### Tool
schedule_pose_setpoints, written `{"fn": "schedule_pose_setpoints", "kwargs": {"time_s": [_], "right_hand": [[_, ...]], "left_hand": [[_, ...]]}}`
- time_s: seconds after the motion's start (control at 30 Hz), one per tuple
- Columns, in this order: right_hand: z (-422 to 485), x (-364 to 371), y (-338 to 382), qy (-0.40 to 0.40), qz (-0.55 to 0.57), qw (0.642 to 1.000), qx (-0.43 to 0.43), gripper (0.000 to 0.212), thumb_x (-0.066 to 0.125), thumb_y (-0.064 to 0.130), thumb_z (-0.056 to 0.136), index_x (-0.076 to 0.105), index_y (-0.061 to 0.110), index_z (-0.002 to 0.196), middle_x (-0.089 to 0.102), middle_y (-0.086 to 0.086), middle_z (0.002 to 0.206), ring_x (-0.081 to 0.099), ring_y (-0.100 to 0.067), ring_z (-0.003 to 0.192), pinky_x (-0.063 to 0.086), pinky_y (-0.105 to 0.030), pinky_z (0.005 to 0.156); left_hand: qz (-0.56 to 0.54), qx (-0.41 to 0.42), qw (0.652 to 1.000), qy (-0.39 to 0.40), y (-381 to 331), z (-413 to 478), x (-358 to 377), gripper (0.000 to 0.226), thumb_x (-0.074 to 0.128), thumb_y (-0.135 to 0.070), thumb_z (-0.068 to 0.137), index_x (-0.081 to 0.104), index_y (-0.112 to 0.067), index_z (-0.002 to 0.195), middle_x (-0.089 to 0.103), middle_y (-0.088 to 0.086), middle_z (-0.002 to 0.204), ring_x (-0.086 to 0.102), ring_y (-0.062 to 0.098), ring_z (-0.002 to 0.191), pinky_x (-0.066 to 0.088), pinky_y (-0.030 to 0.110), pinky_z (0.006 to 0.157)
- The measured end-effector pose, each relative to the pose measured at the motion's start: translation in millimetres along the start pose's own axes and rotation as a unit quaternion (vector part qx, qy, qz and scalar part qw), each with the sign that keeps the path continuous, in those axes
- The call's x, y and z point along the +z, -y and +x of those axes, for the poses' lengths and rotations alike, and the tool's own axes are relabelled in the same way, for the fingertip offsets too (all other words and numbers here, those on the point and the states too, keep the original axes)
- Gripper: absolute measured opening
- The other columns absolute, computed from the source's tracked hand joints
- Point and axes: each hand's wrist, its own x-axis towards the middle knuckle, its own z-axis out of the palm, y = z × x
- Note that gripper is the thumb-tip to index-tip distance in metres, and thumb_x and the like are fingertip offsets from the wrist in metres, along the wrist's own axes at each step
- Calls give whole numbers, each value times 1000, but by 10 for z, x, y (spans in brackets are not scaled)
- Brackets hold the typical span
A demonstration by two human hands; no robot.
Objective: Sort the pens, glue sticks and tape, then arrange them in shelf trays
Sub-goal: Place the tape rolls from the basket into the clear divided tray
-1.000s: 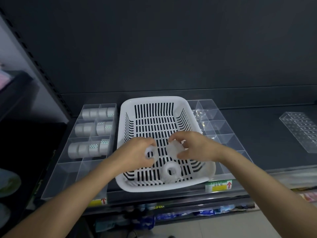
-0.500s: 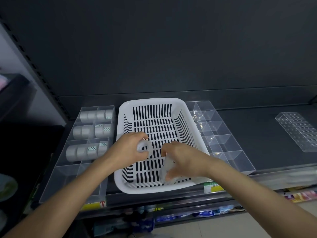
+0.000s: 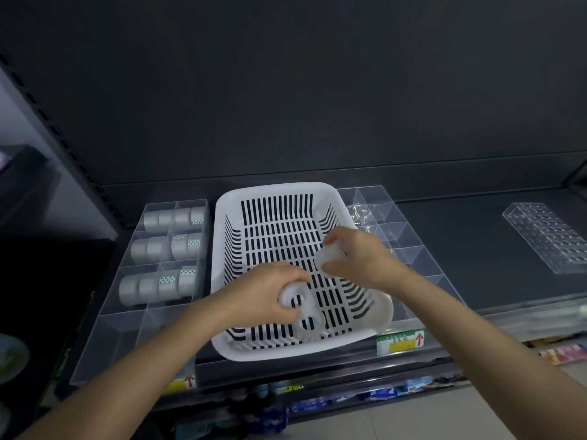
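A translucent white roll of tape [image 3: 293,296] is in the left hand [image 3: 260,296], whose fingers and thumb curl round its rim over the near half of a white slotted plastic basket [image 3: 276,190]. Just nearer the camera, a second clear tape roll [image 3: 310,322] lies on the basket's slotted floor, close against the held one; whether the two touch cannot be told. The right hand [image 3: 362,258] pinches a third pale tape roll [image 3: 328,257] between its thumb and curled fingers, over the right side of the basket and near its right wall. The basket stands on a dark shelf [image 3: 460,236] between two clear plastic divided trays. The left divided tray [image 3: 104,338] holds grey rolls of tape [image 3: 149,285] lying on their sides in its three farther rows of compartments, and some carry a green-dotted band. The right divided tray [image 3: 409,230] is partly hidden by the basket and the right forearm. Well apart to the right, on the same shelf, lies a clear plastic tray with rows of round holes [image 3: 543,236]. On the shelf's front edge, a green and yellow price label with a red arrow [image 3: 400,341] sits just below the basket's near right corner. A yellow label with a red arrow [image 3: 184,383] sits below the left tray.
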Motion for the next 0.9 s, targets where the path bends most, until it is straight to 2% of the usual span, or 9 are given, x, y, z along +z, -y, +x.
{"fn": "schedule_pose_setpoints", "kwargs": {"time_s": [0.07,0.23,0.37,0.5,0.6,0.73,0.8,0.87,0.9], "right_hand": [[30,-14,-42,-31,41,999,16,41,69,22,82,53,21,120,56,0,109,57,-11,80,45,-18,56],[42,41,-137,-61,74,995,34,42,70,25,81,54,22,120,55,0,114,56,-15,93,42,-17,60],[36,49,-190,-61,73,995,33,42,69,23,80,55,21,120,55,0,113,55,-15,94,43,-19,62],[51,66,-206,-74,65,995,32,42,69,25,80,55,21,120,58,-1,111,56,-14,92,42,-16,59],[66,77,-211,-81,54,995,22,43,69,28,81,54,22,121,59,0,113,55,-13,91,38,-12,56],[38,72,-193,-104,57,993,4,43,69,34,82,57,21,120,61,3,114,53,-9,93,37,-10,60],[28,81,-167,-115,63,991,5,43,68,37,82,58,19,120,61,4,111,52,-9,93,39,-16,64],[32,100,-150,-114,67,991,9,45,69,39,82,58,19,120,60,4,106,52,-9,90,39,-15,62],[38,114,-145,-110,64,992,9,45,69,40,81,58,19,120,60,3,106,52,-9,89,39,-14,61]], "left_hand": [[29,23,998,52,-110,65,75,54,66,-30,84,48,-28,135,51,-17,126,46,-1,112,38,21,101],[100,34,981,160,-196,159,154,61,59,-22,86,37,-29,142,40,-11,139,39,7,124,39,30,105],[140,31,972,185,-192,201,158,68,61,-12,83,31,-29,142,39,-10,140,39,10,122,42,30,100],[137,33,975,172,-238,262,242,53,62,-9,84,39,-20,130,51,-2,120,53,14,97,52,33,77],[95,14,984,147,-192,261,242,45,65,-16,83,42,-20,122,52,-7,100,51,7,81,46,24,62],[27,-62,996,57,-22,217,175,44,71,-28,77,41,-28,109,55,-9,98,57,9,85,55,27,67],[26,-104,994,0,26,204,131,52,70,-29,77,40,-27,120,57,-9,108,58,10,91,54,27,73],[48,-126,990,-31,62,213,102,72,70,-31,78,34,-23,139,55,-5,124,56,12,104,51,27,85],[49,-134,989,-42,73,219,89,75,71,-31,78,33,-22,143,53,-5,129,54,12,110,47,27,91]]}}
